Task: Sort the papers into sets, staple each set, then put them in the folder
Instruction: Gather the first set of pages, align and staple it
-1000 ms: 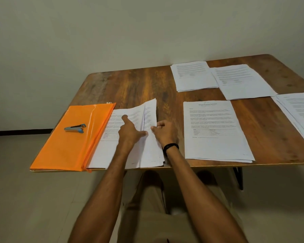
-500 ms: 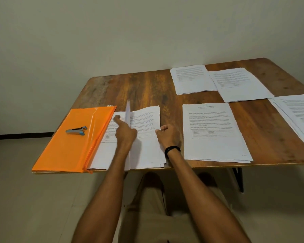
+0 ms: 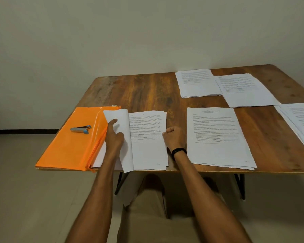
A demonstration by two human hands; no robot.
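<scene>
A stack of printed papers [image 3: 148, 141] lies at the table's front edge, right of the orange folder [image 3: 72, 141]. My left hand [image 3: 114, 135] presses a turned-over sheet [image 3: 118, 120] flat toward the folder, index finger stretched out. My right hand [image 3: 174, 137] rests loosely curled at the stack's right edge and touches it. A grey and blue stapler [image 3: 81, 128] lies on the folder. One more paper set [image 3: 218, 137] lies to the right of my right hand.
Two paper sets [image 3: 197, 83] [image 3: 244, 90] lie at the back of the wooden table [image 3: 144, 92]. Another set [image 3: 300, 120] runs off the right edge of view. A wall stands close behind the table. My legs are under the front edge.
My left hand has flipped the top sheet from upright over to the left, toward the folder. My right hand stayed at the stack's right edge.
</scene>
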